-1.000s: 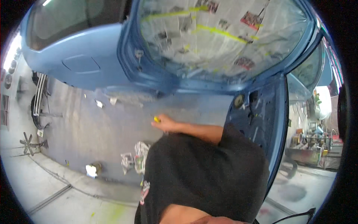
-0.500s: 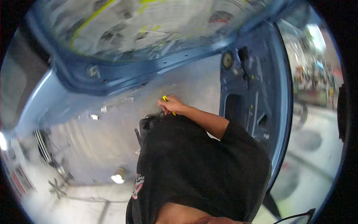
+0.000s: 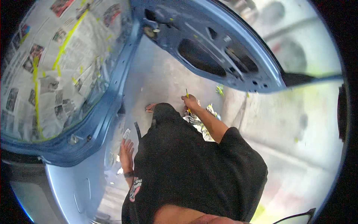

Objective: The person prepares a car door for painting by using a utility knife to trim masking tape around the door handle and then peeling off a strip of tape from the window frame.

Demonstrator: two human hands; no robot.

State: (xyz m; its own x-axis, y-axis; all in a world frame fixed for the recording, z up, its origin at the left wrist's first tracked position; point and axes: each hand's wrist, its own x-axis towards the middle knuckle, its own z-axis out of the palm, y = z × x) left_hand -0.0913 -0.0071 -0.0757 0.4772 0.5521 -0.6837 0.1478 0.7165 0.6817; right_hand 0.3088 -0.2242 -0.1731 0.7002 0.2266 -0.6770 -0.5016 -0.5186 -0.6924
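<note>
My right hand [image 3: 190, 103] is closed around a slim yellow tool [image 3: 188, 95] that looks like a utility knife, held upright in front of my body. Its fine details are too small to make out. My left hand [image 3: 126, 150] hangs by my left side with its fingers apart, near the blue car's sill. Just past its fingertips lies a small pale, shiny scrap [image 3: 126, 133]; whether they touch I cannot tell. To the left, newspaper sheets [image 3: 71, 80] cover the car's door opening, joined with strips of yellow tape [image 3: 70, 40].
An open blue car door [image 3: 209, 46], its inner panel stripped, stretches across the far right. Crumpled newspaper with yellow tape [image 3: 203, 128] lies on the floor beside my right forearm. Yellow-green tape scraps [image 3: 219, 89] lie farther off. My foot [image 3: 150, 107] shows ahead of my clothing.
My view has swung right, bringing the open door and the crumpled newspaper into the middle. My left hand has come into sight. The yellow tool stays in my right hand.
</note>
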